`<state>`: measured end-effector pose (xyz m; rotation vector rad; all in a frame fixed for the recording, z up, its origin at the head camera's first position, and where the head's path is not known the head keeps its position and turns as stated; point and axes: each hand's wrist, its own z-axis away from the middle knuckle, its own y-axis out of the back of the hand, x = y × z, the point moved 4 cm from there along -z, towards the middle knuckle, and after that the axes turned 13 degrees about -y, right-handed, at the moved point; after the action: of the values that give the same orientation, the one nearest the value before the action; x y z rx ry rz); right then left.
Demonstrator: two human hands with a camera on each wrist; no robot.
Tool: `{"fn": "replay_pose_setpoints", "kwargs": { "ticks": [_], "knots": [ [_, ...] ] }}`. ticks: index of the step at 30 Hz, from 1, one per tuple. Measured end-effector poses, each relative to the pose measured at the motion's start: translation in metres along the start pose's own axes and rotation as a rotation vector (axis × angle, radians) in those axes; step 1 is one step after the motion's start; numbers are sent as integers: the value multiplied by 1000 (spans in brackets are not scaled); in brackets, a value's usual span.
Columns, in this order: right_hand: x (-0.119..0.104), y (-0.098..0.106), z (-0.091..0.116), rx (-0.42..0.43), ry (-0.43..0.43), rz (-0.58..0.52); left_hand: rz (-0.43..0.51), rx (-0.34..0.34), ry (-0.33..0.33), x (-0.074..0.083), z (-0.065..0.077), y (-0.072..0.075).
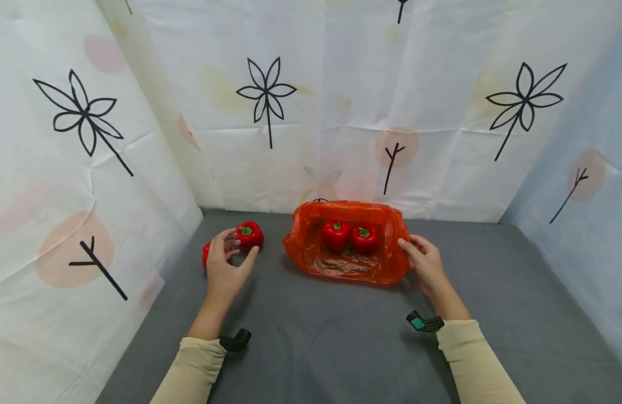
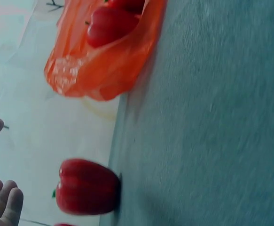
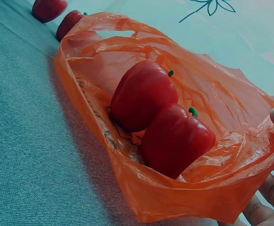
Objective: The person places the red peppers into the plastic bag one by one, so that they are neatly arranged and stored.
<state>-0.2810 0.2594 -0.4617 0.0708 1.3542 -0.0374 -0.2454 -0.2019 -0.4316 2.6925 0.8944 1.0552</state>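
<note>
An orange plastic bag (image 1: 300, 247) sits with its mouth wide on the grey table. Two red bell peppers, a left one (image 1: 336, 235) and a right one (image 1: 365, 240), lie side by side inside it, green stems showing. My right hand (image 1: 428, 268) pinches the bag's right rim between thumb and fingers. Left of the bag, my left hand (image 1: 226, 275) hovers with fingers spread near a loose bell pepper (image 1: 250, 235); in the left wrist view, a gap separates the fingers from that pepper (image 2: 87, 187). Another loose pepper (image 1: 206, 256) is partly hidden behind the left hand.
A grey cloth covers the table (image 1: 331, 336). White patterned curtains (image 1: 311, 168) close off the back and both sides, with the back one just behind the bag. Each wrist carries a black strap device, one on the left (image 1: 236, 340) and one on the right (image 1: 424, 322).
</note>
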Motion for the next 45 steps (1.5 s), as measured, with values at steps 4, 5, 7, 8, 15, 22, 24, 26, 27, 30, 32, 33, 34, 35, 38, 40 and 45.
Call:
{"fn": "replay_pose_setpoints", "kwargs": {
  "ticks": [4, 5, 7, 8, 15, 22, 24, 26, 27, 30, 32, 33, 34, 35, 38, 40, 45],
  "knots": [
    [-2, 1, 0, 0, -7, 5, -36, 39, -16, -7, -4, 7],
    [-2, 1, 0, -1, -8, 6, -45, 47, -20, -9, -5, 9],
    [-2, 1, 0, -1, -11, 6, -61, 57, -22, -12, -7, 12],
    [-3, 1, 0, -2, -12, 6, -71, 63, -26, -14, -8, 13],
    [-4, 1, -1, -8, -6, 5, -122, 74, -2, -25, -12, 22],
    [-2, 0, -1, -4, -14, 14, -152, 70, 80, -38, -9, 28],
    [-2, 0, -1, -4, -14, 13, -153, 69, 100, -43, -8, 29],
    [-2, -1, -1, -7, -12, 0, -160, 64, 118, -48, -7, 30],
    [-2, -1, -1, -8, -11, -6, -165, 60, 128, -51, -6, 30],
    [-1, -1, 0, -14, -10, -8, -173, 46, 160, -59, -2, 30],
    [-1, -1, 0, -15, -11, -4, -173, 34, 193, -65, 1, 30],
    [-1, -1, 0, -16, -11, 0, -167, 31, 213, -68, 2, 30],
    [-1, -1, 0, -17, -10, 3, -161, 29, 236, -70, 4, 30],
    [-1, -1, 0, -19, -9, 3, -153, 28, 257, -73, 5, 30],
    [0, -1, 0, -18, -9, -9, -135, 25, 308, -77, 9, 29],
    [0, -1, 0, -12, -11, -17, -133, 17, 327, -79, 10, 29],
    [0, 0, 0, 1, -7, -28, -141, -33, 343, -81, 11, 27]
  ]
}}
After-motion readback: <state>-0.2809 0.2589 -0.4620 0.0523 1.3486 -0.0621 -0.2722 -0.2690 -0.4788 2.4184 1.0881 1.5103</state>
